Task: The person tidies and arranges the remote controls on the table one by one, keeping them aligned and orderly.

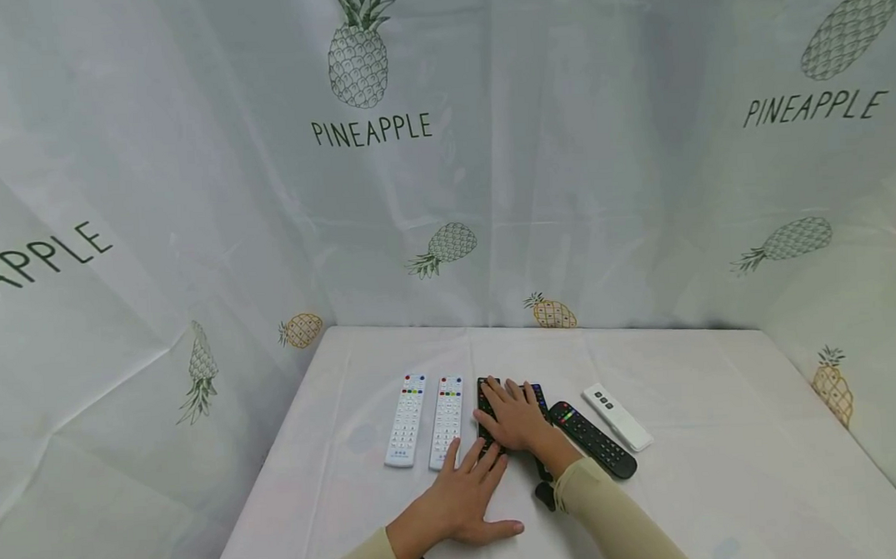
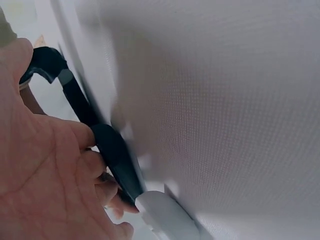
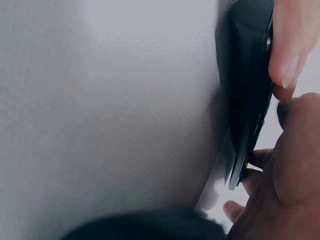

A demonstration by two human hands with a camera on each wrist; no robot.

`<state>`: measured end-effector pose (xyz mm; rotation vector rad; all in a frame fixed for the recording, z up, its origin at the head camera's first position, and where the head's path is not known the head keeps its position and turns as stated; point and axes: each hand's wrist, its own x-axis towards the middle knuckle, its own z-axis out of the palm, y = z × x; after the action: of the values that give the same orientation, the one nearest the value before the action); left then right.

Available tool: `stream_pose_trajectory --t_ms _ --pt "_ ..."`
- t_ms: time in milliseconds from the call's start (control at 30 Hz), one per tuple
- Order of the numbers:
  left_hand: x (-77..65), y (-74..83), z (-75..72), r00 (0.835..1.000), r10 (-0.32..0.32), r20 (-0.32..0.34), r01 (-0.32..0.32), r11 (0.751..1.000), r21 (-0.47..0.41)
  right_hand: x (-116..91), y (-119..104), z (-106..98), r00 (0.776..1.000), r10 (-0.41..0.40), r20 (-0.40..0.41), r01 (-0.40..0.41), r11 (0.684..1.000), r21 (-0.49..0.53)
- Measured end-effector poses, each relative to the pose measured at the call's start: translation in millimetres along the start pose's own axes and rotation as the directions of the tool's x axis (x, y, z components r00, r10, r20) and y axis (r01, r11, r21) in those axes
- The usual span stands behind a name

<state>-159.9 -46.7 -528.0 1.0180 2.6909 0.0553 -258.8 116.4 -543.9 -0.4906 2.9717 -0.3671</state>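
My right hand [image 1: 516, 418] lies with spread fingers over a black remote control [image 1: 485, 415], covering much of it. A second black remote [image 1: 539, 396] is partly hidden behind that hand and wrist. In the right wrist view, fingertips [image 3: 290, 60] touch the top face of a black remote [image 3: 245, 75]. My left hand [image 1: 468, 499] has its fingers spread, their tips at the near end of the first black remote. The left wrist view has these fingers against a black remote [image 2: 117, 160], with a white remote [image 2: 165, 215] close by.
Two long white remotes [image 1: 406, 421] [image 1: 446, 417] lie side by side on the left. A black remote [image 1: 593, 440] and a smaller white remote [image 1: 617, 416] lie slanted at right. All rest on a white-covered table [image 1: 726, 467], with a pineapple-print curtain [image 1: 579, 182] behind.
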Motion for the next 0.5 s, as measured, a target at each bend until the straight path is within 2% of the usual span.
stream_pose_trajectory --t_ms 500 --pt "-2.1 -1.4 -1.6 1.0 0.002 0.006 -0.002 1.0 -0.007 1.5 -1.0 -1.2 1.0 -0.003 0.002 0.003 1.0 0.008"
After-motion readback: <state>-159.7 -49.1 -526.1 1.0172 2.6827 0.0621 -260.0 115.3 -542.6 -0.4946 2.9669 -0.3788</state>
